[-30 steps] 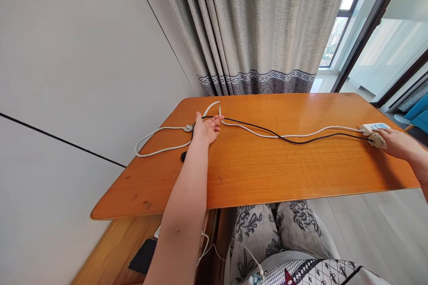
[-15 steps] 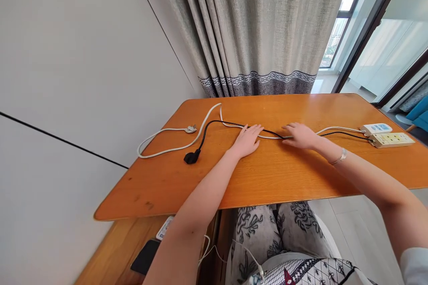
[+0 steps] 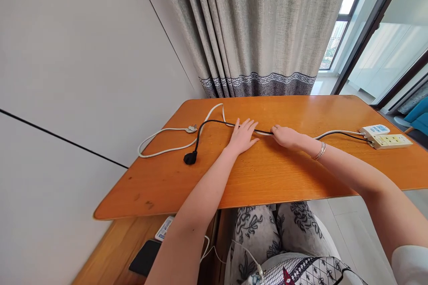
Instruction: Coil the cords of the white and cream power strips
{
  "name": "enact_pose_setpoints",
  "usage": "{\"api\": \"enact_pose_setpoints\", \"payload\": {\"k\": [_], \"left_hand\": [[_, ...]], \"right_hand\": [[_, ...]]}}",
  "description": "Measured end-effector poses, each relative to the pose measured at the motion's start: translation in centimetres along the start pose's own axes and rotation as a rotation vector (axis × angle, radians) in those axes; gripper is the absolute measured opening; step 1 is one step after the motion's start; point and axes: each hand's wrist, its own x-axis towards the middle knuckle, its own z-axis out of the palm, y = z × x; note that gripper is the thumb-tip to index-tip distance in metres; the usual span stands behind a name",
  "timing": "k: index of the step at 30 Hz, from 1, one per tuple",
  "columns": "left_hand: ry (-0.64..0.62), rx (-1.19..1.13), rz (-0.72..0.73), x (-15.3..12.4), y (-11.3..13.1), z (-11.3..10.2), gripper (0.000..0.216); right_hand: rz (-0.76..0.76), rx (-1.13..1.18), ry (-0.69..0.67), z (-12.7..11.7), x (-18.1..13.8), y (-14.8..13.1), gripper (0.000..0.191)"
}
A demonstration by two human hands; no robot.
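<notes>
My left hand (image 3: 243, 136) lies flat with fingers spread over a black power cord (image 3: 214, 120) and a white power cord (image 3: 167, 150), near the middle of the table. To its right, my right hand (image 3: 284, 136) is closed around both cords, which run together between the hands. The black cord ends at the left in a black plug (image 3: 190, 157). Behind that plug lies the white plug (image 3: 191, 129) of the looping white cord. At the right end, the cords lead to a white power strip (image 3: 376, 130) and a cream power strip (image 3: 392, 141), side by side.
The orange wooden table (image 3: 301, 178) has its left end by a pale wall. A grey curtain (image 3: 267, 31) hangs behind it. Below the front left edge, a black phone (image 3: 146, 257) and a white device (image 3: 164, 228) rest on a wooden surface. A thin white cable crosses my lap.
My right hand has moved left along the cords and closed on them, drawing them together. My left hand has shifted slightly left with its fingers more spread.
</notes>
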Motion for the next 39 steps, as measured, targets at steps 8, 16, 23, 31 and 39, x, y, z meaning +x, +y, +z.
{"api": "enact_pose_setpoints", "payload": {"k": [8, 16, 23, 31, 39], "left_hand": [[0.073, -0.348, -0.299, -0.1, -4.7, -1.9, 0.030], [0.031, -1.257, -0.059, 1.5, 1.1, -0.7, 0.055], [-0.085, -1.625, 0.239, 1.0, 7.1, -2.6, 0.087], [-0.311, -1.464, 0.164, 0.6, 9.5, -2.8, 0.057], [-0.376, -1.628, -0.015, 0.4, 7.1, -1.6, 0.056]], "right_hand": [[-0.194, 0.577, 0.630, -7.9, -1.5, 2.8, 0.018], [-0.455, 1.264, 0.734, -13.2, 0.3, -1.7, 0.043], [-0.393, 1.625, 0.738, -15.6, 3.8, -5.7, 0.049], [-0.274, 1.781, 0.799, -16.9, 5.5, -6.4, 0.042], [0.011, 1.779, 0.969, -20.6, 6.1, 1.8, 0.033]]}}
